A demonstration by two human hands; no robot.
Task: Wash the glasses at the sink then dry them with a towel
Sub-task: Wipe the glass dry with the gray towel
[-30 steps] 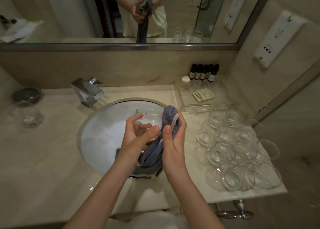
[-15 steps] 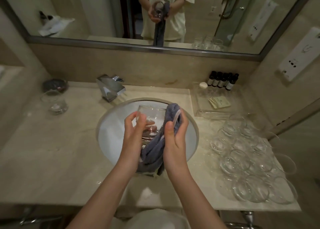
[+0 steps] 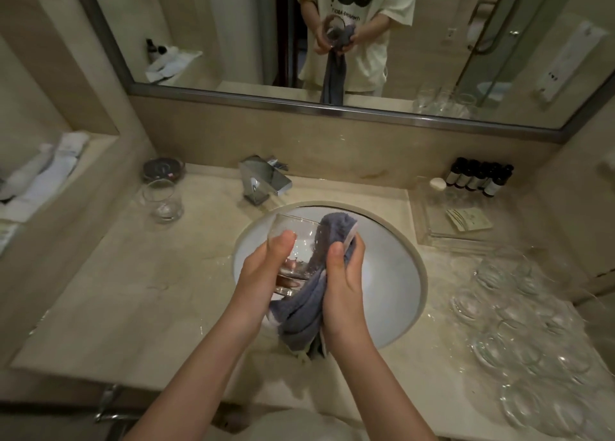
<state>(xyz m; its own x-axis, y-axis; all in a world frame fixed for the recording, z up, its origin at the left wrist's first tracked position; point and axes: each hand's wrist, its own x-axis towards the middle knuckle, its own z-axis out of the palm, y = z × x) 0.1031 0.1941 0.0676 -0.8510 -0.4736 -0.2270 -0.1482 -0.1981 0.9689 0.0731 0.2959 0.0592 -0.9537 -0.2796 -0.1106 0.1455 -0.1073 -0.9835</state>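
Above the sink (image 3: 392, 274), the left hand (image 3: 263, 270) grasped a glass tumbler (image 3: 294, 240) — the right hand (image 3: 342, 274) had its fingers clenched around a grey towel (image 3: 306, 317) pressed against it.

A wide mirror (image 3: 213, 37) in a metal frame runs along the wall above the beige marble counter (image 3: 133, 294). At the back of the counter a square chrome faucet (image 3: 264, 181) stands, and to its left sits a small dark round dish (image 3: 163, 169). In the far right corner five dark little bottles (image 3: 479, 177) with black caps stand in a row, a small white round piece (image 3: 437, 184) (soap, perhaps; too small to tell) just beside them. In front of them lies a clear tray (image 3: 432, 237) holding a printed paper packet (image 3: 468, 219). On a ledge at the far left, white rolled cloths (image 3: 50, 171) lie side by side.
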